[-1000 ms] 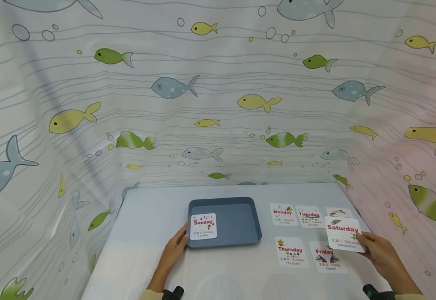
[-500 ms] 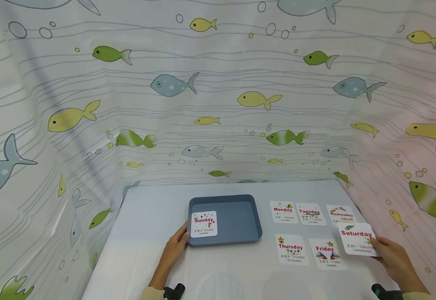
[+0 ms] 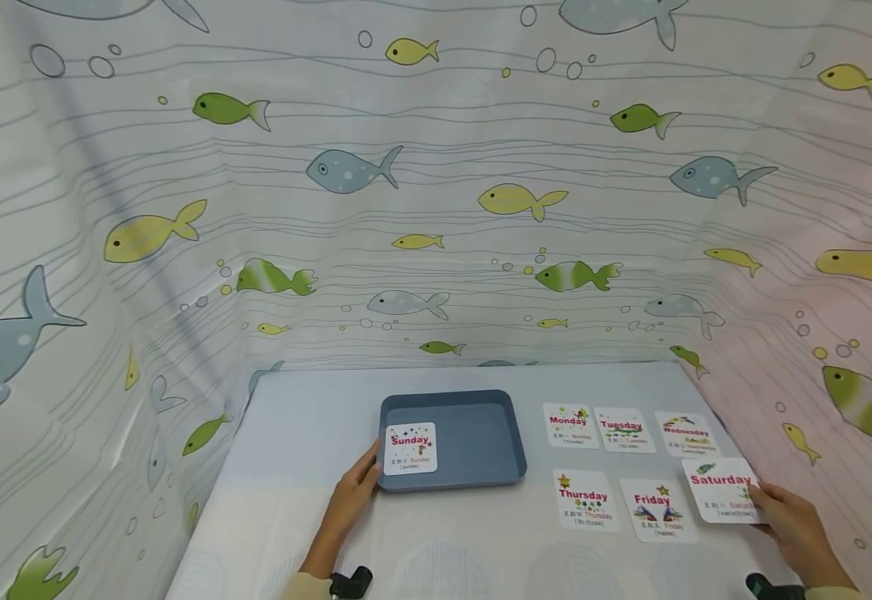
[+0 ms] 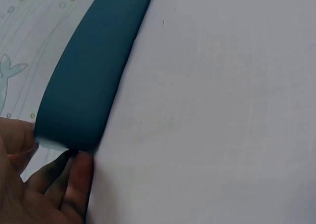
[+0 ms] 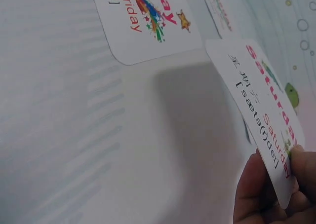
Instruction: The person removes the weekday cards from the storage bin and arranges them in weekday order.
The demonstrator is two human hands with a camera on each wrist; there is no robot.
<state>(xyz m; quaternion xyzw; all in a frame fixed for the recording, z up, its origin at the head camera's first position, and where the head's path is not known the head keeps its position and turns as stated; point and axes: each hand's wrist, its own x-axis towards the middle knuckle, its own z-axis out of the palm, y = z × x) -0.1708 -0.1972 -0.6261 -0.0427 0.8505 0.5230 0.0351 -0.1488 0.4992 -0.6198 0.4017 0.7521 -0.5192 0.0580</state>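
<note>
My right hand (image 3: pixel 798 527) pinches the Saturday card (image 3: pixel 723 492) by its right edge, thumb on the printed face and fingers behind. In the right wrist view the card is tilted, with its shadow on the table below. The Friday card (image 3: pixel 659 512) lies just to its left, the Wednesday card (image 3: pixel 687 434) just behind it. My left hand (image 3: pixel 350 492) holds the blue tray (image 3: pixel 481 437) at its left end. In the left wrist view the thumb is at the rim and the fingertips (image 4: pixel 81 167) at the lower edge. The Sunday card (image 3: pixel 410 450) lies in the tray's left part.
The Monday card (image 3: pixel 569 426) and Tuesday card (image 3: pixel 623 431) lie in the back row, right of the tray. Nearer the front is the Thursday card (image 3: pixel 584 501). A pale cloth covers the table (image 3: pixel 316 417). Fish-printed curtain (image 3: pixel 436 183) surrounds its back and sides.
My right hand has carried the Saturday card to the right and slightly forward toward me, uncovering the Wednesday and Friday cards. My left hand stays at the tray.
</note>
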